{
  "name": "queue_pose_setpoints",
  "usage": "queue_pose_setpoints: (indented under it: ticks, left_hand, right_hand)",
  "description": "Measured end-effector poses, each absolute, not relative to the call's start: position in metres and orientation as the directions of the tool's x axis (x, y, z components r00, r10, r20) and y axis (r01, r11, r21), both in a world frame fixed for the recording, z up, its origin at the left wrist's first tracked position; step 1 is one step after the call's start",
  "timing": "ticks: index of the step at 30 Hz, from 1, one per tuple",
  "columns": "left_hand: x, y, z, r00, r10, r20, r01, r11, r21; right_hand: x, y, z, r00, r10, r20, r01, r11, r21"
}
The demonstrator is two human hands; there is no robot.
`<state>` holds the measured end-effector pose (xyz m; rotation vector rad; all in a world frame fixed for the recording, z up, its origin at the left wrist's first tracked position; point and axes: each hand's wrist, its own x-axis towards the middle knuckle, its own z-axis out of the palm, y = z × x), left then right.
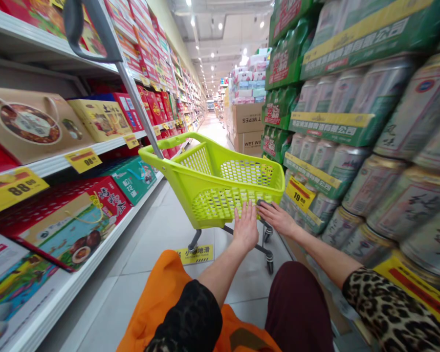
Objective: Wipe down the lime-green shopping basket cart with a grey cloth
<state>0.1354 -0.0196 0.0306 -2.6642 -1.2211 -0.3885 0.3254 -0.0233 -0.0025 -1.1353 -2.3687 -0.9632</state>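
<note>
Two walls of goods line a supermarket aisle [210,132]: white shelves [55,166] of boxed gift sets on the left, and stacks of canned drinks [410,230] on the right, with cardboard cartons [247,124] farther down. On the tile floor [150,244] between them stands a lime-green plastic shopping cart [185,195], a mesh basket on a gray frame with small caster wheels [269,264]. A long gray pull handle [132,93] appears to rise from its far left corner. The cart looks light and stiff, likely to roll easily, and the rear rim or the long handle looks like the best place to take hold.

The left hand [245,227] rests at the rear wall, its fingers [244,212] spread straight against the mesh, holding nothing. The right hand [276,218] lies on the rim beside a small gray grip [264,201]; its fingers reach over the rim, but whether they close on it cannot be told. Leopard-print sleeves [392,313] cover both forearms, above a piece of orange cloth [165,303].
</note>
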Motion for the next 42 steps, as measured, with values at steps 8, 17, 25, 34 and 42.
queue_pose_setpoints:
  ticks: [8,17,25,34,42]
  left_hand:
    - [0.128,-0.019,0.032,0.632,0.724,0.275,0.76,-0.649,-0.039]
    - [0.108,0.01,0.049,0.438,0.837,0.327,0.883,-0.469,0.017]
    - [0.075,0.008,0.039,0.425,0.859,0.285,0.897,-0.443,-0.001]
    - [0.058,0.029,0.049,0.348,0.881,0.321,0.925,-0.378,0.035]
    - [0.04,0.018,0.037,0.393,0.877,0.277,0.912,-0.41,0.006]
  right_hand:
    - [0.32,-0.022,0.0,-0.671,0.544,0.504,0.741,0.514,0.432]
    - [0.297,0.011,0.06,-0.616,0.464,0.637,0.785,0.433,0.443]
    - [0.279,0.012,-0.019,-0.71,0.518,0.476,0.702,0.573,0.423]
    - [0.223,0.055,0.082,-0.615,0.456,0.643,0.78,0.474,0.409]
    - [0.228,0.044,-0.011,-0.713,0.525,0.464,0.7,0.556,0.447]
